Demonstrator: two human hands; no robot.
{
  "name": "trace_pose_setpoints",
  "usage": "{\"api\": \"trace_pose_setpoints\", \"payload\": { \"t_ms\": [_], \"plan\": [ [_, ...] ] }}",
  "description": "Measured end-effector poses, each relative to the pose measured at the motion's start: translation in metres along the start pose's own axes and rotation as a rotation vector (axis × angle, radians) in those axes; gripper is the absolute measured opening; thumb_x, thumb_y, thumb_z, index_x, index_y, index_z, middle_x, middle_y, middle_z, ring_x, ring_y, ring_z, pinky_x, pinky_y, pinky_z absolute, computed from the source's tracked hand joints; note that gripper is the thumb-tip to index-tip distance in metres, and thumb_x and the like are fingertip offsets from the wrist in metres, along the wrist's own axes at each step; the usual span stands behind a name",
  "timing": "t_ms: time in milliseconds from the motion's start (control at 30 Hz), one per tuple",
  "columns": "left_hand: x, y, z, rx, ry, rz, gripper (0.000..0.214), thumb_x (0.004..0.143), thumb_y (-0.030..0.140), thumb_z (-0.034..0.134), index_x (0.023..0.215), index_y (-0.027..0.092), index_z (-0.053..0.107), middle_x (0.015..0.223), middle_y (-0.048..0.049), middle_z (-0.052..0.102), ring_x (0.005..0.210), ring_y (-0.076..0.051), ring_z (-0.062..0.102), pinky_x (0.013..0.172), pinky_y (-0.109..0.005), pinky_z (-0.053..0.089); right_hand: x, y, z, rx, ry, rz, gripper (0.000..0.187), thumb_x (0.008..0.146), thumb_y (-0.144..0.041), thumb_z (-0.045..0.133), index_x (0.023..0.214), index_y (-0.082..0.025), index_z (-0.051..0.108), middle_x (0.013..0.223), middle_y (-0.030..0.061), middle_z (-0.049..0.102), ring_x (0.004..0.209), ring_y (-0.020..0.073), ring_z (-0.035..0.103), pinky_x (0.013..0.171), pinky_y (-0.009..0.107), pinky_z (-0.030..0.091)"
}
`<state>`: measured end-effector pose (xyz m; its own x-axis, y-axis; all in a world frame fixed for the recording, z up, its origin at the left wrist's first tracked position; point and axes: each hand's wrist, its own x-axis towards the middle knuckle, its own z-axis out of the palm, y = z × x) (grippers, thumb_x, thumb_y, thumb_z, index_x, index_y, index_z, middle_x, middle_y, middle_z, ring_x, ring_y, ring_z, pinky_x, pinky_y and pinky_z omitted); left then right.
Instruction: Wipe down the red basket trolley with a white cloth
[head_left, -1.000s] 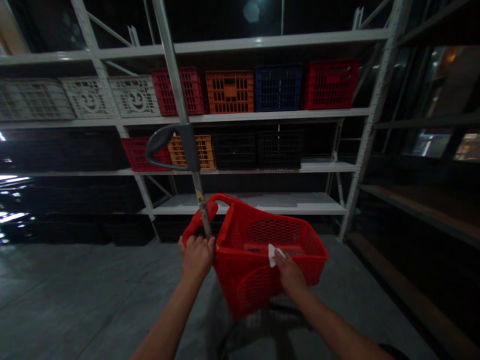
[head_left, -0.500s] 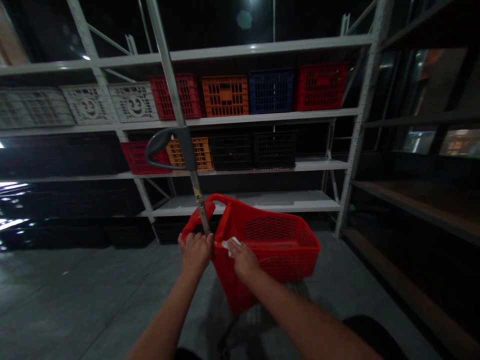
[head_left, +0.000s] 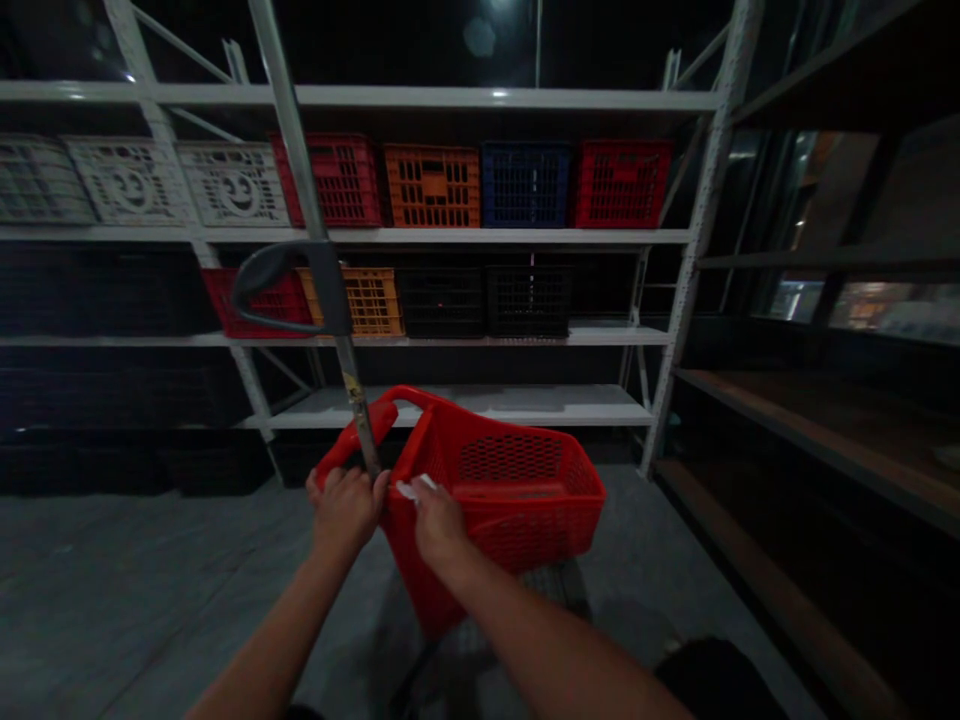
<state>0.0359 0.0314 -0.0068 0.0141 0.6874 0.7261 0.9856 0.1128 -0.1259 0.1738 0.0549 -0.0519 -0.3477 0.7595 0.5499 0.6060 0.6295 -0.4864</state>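
A red plastic shopping cart point(head_left: 517, 525) with perforated sides stands in front of me. My left hand point(head_left: 349, 512) is closed over the near end of its red handle, at the foot of a metal pole point(head_left: 296, 150). The pole rises from the cart and carries a grey loop grip point(head_left: 330, 288). My right hand point(head_left: 441, 525) pinches a small white cloth or tissue point(head_left: 418, 487) against the cart's near upper rim, just right of my left hand. Its exact material cannot be made out.
White metal shelving point(head_left: 510, 237) spans the background. It bears white crates point(head_left: 232, 185), red, orange point(head_left: 433, 187), blue point(head_left: 525, 185) and black ones point(head_left: 529, 302). Dark shelves point(head_left: 810, 420) run along the right side. Grey concrete floor point(head_left: 157, 570) lies around the cart.
The cart, pole and both hands appear further left in view, and the shelving has shifted left too. The right hand with the white cloth has come slightly closer to the left hand.
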Motion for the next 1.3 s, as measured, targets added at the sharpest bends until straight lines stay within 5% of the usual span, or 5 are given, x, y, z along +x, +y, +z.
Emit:
{"api": "trace_pose_setpoints", "payload": {
  "t_ms": [167,533,833,1000,1300],
  "plan": [
    [0.005,-0.01,0.012,0.03,-0.022,0.011,0.043,0.085,0.042,0.033,0.068,0.016,0.063,0.073,-0.0076,0.063,0.084,-0.025,0.05,0.097,-0.051,0.015,0.004,0.002,0.021,-0.047,0.008,-0.167,0.043,0.084,-0.009,0.04,0.126,-0.015,0.045,0.129,0.0064,0.05,0.12,0.0165,0.043,0.104,0.034,0.029],
    [0.017,-0.022,0.028,0.012,-0.004,0.016,0.041,0.08,0.048,0.04,0.063,0.017,0.063,0.073,-0.0067,0.063,0.08,-0.024,0.05,0.099,-0.051,0.014,-0.119,0.214,-0.098,-0.444,0.167,0.294,0.052,0.077,-0.002,0.032,0.125,-0.011,0.048,0.126,0.0137,0.051,0.119,0.0229,0.045,0.105,0.047,0.025],
    [0.016,-0.018,0.027,0.024,0.0,-0.005,0.039,0.08,0.045,0.04,0.062,0.017,0.062,0.072,-0.007,0.064,0.081,-0.024,0.05,0.099,-0.05,0.015,-0.008,0.041,0.018,-0.048,0.031,-0.009,0.048,0.081,-0.005,0.036,0.127,-0.011,0.045,0.129,0.0096,0.049,0.124,0.0175,0.038,0.106,0.037,0.026],
    [0.017,-0.021,0.029,0.043,0.01,-0.002,0.035,0.08,0.041,0.041,0.063,0.018,0.062,0.072,-0.0063,0.064,0.081,-0.024,0.051,0.099,-0.049,0.016,0.025,-0.007,0.032,-0.013,-0.038,-0.216,0.051,0.085,-0.018,0.04,0.135,-0.01,0.031,0.135,0.009,0.042,0.128,0.0164,0.032,0.107,0.036,0.024],
    [0.03,-0.04,0.05,0.067,-0.029,0.047,0.048,0.082,0.051,0.028,0.059,0.02,0.057,0.071,-0.0039,0.062,0.083,-0.023,0.05,0.098,-0.05,0.019,-0.1,0.193,-0.074,-0.395,0.086,0.085,0.052,0.075,0.0,0.034,0.125,-0.008,0.046,0.128,0.0139,0.048,0.122,0.0209,0.042,0.104,0.047,0.028]
  ]
}}
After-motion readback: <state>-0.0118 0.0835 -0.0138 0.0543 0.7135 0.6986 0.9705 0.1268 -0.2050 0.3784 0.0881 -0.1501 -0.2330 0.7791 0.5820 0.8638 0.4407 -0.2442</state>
